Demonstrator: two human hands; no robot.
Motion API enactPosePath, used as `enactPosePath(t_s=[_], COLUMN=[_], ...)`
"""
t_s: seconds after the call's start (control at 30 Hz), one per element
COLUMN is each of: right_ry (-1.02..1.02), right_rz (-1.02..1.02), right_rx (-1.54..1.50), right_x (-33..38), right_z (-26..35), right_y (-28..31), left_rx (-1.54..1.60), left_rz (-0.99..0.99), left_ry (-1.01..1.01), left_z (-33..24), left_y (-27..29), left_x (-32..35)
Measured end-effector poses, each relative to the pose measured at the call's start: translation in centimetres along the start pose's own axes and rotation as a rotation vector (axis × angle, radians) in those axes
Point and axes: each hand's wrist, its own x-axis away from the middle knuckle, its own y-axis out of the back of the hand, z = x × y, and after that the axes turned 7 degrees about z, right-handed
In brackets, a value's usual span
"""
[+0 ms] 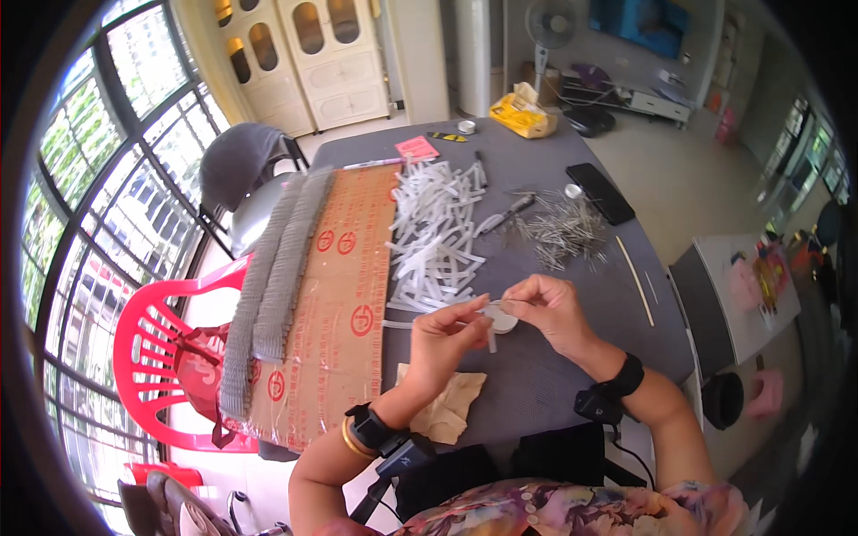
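Over the near middle of the grey-covered table, my two hands meet with fingertips almost touching. My left hand (441, 341) is closed in a pinch on a short white strip (492, 340), whose end hangs below the fingers. Thumb and forefinger of my right hand (548, 311) are pressed together close to the strip's upper end; what they hold is too small to name. Just below the fingertips lies a round white disc-like thing (505, 322), partly covered by my hands. Beyond them spreads a pile of white strips (435, 234), with a heap of thin metal pins (565, 234) to its right.
Left of the strips, a brown cardboard sheet (344, 268) bears long grey ribbed bundles (290, 268). A crumpled beige cloth (447, 406) lies near me. A black phone (600, 193), a marker (507, 214), a thin wooden stick (635, 280) and a yellow packet (521, 114) are farther out.
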Motion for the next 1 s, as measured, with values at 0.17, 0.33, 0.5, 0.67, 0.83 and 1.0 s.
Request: enactPosePath(t_s=[0.17,0.33,0.5,0.67,0.83,1.0], right_ry=[0.101,0.049,0.281,0.284,0.053,0.057], right_rz=[-0.030,-0.015,0.003,-0.065,0.026,0.194], right_rx=[0.094,0.981,1.446,1.070,1.040,1.017], right_x=[-2.9,-2.1,-2.6,-1.9,-0.8,-1.0], right_z=[1.9,-0.5,-2.6,0.0,0.9,0.2], right_y=[3.8,9.9,7.5,8.4,8.8,8.0], left_rx=[0.080,0.144,0.102,0.174,0.180,0.187], left_rz=[0.008,-0.015,-0.071,-0.044,-0.040,-0.031], left_ry=[0.071,0.197,0.203,0.170,0.211,0.204], left_z=[-0.8,-0.6,-0.5,-0.1,-0.5,-0.5], left_y=[0.3,-0.3,0.3,0.5,-0.1,-0.2], left_x=[-0.6,-1.5,-0.3,-0.1,-0.6,-0.7])
